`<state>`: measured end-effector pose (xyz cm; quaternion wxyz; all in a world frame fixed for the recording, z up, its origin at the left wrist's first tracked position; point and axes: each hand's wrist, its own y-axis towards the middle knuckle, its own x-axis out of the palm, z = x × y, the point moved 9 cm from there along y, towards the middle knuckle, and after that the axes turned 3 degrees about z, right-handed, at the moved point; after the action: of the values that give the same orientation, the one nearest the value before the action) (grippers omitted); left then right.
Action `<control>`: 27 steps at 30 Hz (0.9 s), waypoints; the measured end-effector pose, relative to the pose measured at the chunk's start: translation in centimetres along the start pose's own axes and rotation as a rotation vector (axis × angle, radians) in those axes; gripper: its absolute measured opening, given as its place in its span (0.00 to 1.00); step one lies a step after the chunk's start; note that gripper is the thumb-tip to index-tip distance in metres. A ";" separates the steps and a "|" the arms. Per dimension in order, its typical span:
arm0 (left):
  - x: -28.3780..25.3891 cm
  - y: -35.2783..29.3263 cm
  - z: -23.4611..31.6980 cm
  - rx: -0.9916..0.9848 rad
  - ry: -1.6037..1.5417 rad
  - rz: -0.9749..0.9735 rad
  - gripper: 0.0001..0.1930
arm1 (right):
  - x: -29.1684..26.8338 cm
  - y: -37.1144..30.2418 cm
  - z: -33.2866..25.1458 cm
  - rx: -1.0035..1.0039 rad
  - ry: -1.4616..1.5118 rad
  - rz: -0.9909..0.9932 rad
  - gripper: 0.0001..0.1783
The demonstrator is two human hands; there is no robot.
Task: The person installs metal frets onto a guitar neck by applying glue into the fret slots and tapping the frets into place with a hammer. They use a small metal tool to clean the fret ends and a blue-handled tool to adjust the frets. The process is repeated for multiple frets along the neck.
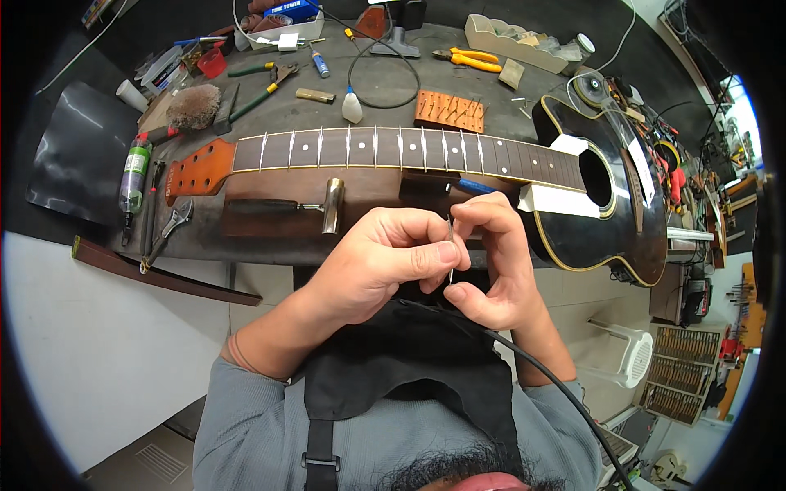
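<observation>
My left hand pinches a thin metal strip between thumb and fingers, in front of my apron. Close against it, my right hand has its thumb and fingertips at the strip's two ends. Beyond my hands a black acoustic guitar lies face up, its neck stretching left to an orange-brown headstock. No strings show, and thin pale lines cross the fingerboard. White sheets lie beside the soundhole. A small hammer with a dark handle rests just this side of the neck.
Behind the neck are an orange block with pins, yellow-handled pliers, green-handled cutters and a brush. A green bottle and adjustable wrench lie left. A curved wooden strip juts past the bench edge. A white stool stands right.
</observation>
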<state>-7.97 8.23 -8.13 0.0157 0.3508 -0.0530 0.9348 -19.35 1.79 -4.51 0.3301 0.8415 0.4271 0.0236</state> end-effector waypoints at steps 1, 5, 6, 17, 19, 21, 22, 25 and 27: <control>0.0 0.1 -0.2 -0.004 -0.009 -0.016 0.09 | 0.1 0.0 -0.1 -0.011 -0.040 -0.019 0.43; 0.0 0.1 -0.2 -0.018 -0.042 -0.073 0.08 | 0.1 0.1 -0.1 0.000 -0.046 -0.009 0.41; 0.0 0.0 -0.3 -0.023 -0.050 -0.081 0.09 | 0.1 0.1 -0.3 0.000 -0.060 -0.017 0.41; -2.7 -2.2 2.5 0.017 0.441 0.042 0.14 | -4.5 1.3 -0.1 0.071 -0.246 -0.008 0.39; -3.6 -3.7 7.2 0.563 1.213 0.064 0.12 | -7.4 1.6 0.0 0.116 -0.362 0.005 0.37; -6.1 -5.9 8.9 0.804 1.408 0.244 0.12 | -9.5 2.6 0.4 0.180 -0.506 -0.032 0.38; -7.4 -6.5 9.4 0.810 1.444 0.309 0.12 | -10.1 3.1 0.3 0.183 -0.678 -0.098 0.37; -10.7 -7.6 8.9 0.728 1.816 0.443 0.18 | -10.3 4.7 2.2 0.251 -0.703 -0.163 0.35; -12.3 -7.3 8.3 0.620 1.876 0.463 0.19 | -10.1 5.5 3.5 0.280 -0.708 -0.203 0.34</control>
<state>7.20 14.68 -9.39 -0.2223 -0.5548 0.1591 0.7858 -20.79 -9.77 -1.63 0.3395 0.7879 0.3671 -0.3595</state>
